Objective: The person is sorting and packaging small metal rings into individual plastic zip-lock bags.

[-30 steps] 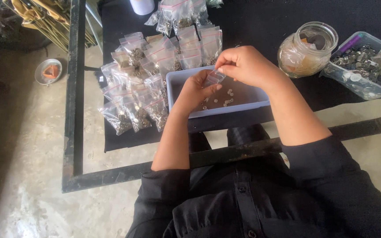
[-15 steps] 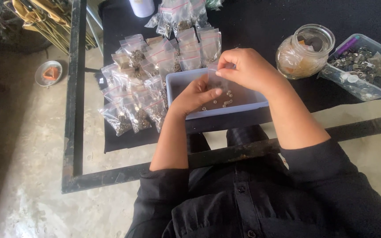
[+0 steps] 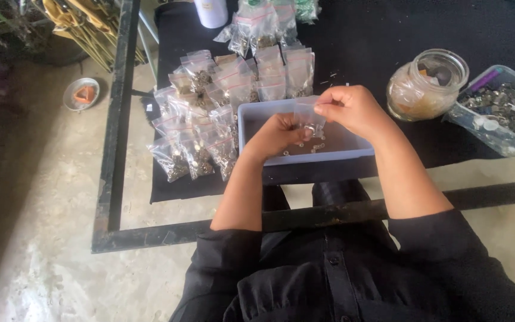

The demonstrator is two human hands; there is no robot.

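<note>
Over a shallow grey-blue tray (image 3: 251, 113), my right hand (image 3: 356, 110) pinches the top of a small clear plastic bag (image 3: 310, 114) and holds it upright. My left hand (image 3: 276, 136) is just below and to the left, its fingertips closed on small metal pieces at the bag's lower edge. A few loose small metal pieces (image 3: 316, 146) lie on the tray's bottom. Both forearms reach out from black sleeves.
Many filled small clear bags (image 3: 210, 113) lie in rows on the black cloth left of and behind the tray. A glass jar (image 3: 427, 83) and a clear box of metal parts (image 3: 502, 110) stand to the right. A small bowl (image 3: 81, 93) sits on the floor at left.
The left hand has turned its fingertips up to the bag's lower edge. The right hand still holds the bag, lifted slightly above the tray.
</note>
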